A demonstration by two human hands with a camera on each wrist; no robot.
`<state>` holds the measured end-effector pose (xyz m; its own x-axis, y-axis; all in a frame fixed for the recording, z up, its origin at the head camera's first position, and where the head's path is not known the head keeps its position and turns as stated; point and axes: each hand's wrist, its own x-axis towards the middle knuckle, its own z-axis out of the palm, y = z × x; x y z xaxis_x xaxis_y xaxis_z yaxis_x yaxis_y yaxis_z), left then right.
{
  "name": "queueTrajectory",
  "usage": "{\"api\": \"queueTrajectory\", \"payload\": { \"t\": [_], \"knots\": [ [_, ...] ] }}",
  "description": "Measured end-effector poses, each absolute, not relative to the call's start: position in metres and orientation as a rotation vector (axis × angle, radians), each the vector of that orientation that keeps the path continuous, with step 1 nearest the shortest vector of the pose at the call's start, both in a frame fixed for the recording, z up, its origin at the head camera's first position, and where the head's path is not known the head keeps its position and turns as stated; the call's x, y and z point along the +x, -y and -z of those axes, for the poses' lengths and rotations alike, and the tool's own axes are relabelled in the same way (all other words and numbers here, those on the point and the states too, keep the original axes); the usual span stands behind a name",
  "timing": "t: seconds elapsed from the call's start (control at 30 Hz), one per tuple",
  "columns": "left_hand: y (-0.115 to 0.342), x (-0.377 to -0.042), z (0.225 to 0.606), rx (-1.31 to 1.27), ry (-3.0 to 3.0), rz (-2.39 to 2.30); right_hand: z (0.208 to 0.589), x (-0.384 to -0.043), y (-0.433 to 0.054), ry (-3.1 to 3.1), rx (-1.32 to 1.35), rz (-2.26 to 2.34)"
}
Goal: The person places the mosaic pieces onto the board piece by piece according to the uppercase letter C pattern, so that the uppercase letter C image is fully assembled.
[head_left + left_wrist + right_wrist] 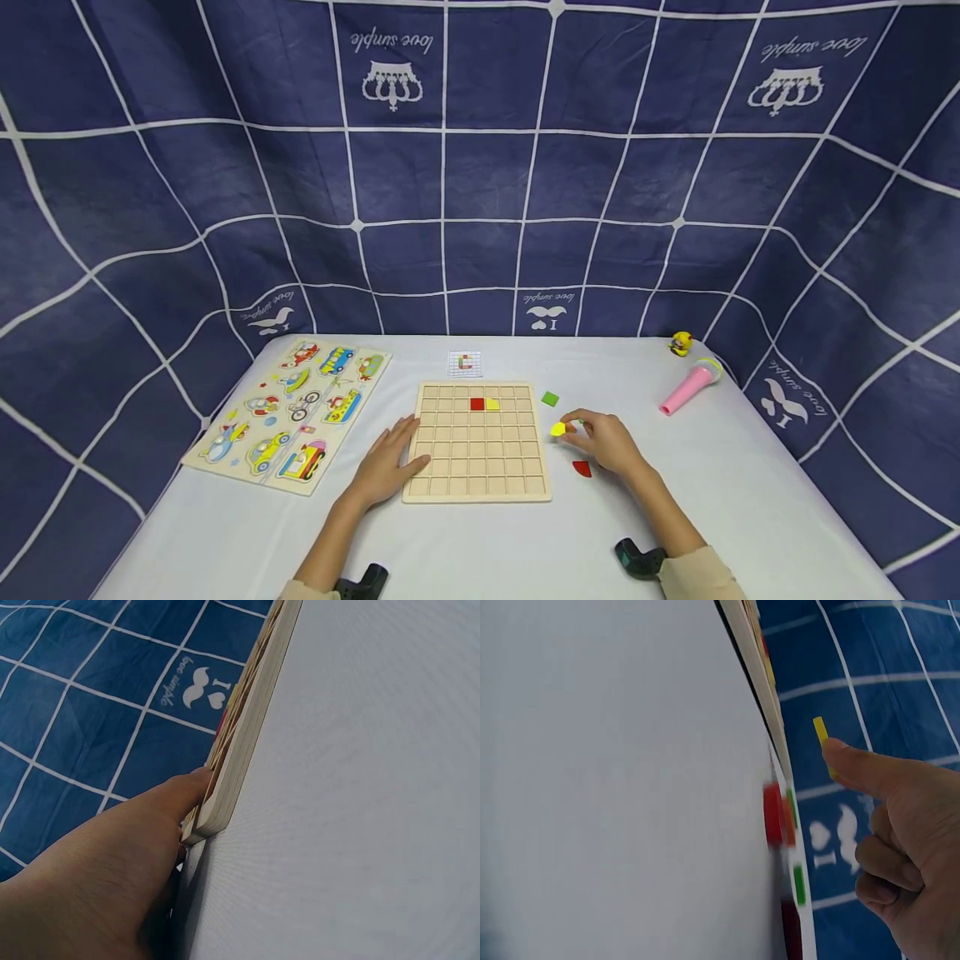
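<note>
Between thumb and fingertips, my right hand pinches a thin yellow piece, raised off the table just right of the wooden grid board. The same yellow piece shows edge-on in the right wrist view. A red square tile and a yellow tile sit side by side in the board's upper cells. My left hand rests at the board's left edge, its fingers extended and its thumb over the rim. In the left wrist view the thumb touches the board near its corner.
Right of the board lie a green tile and a red rounded piece. Behind it is a small pattern card. A picture puzzle board lies left; a pink toy microphone and a small yellow figure stand right.
</note>
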<state>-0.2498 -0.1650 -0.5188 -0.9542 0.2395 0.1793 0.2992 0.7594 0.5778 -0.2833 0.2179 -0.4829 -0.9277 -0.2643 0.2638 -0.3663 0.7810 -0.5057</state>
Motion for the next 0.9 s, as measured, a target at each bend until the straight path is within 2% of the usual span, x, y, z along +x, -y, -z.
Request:
{"api": "queueTrajectory", "payload": {
  "t": [0.4, 0.7, 0.9],
  "knots": [
    [0.165, -0.251, 0.521, -0.434, 2.856, 0.964, 0.476, -0.304, -0.137, 2.68, 0.675, -0.833],
    [0.166, -0.251, 0.521, -0.424, 2.866, 0.948, 0.466, -0.332, -0.09, 2.638, 0.68, -0.862],
    [0.166, -0.251, 0.521, -0.417, 2.872, 0.953, 0.476, -0.345, -0.07, 2.69, 0.66, -0.829]
  ]
}}
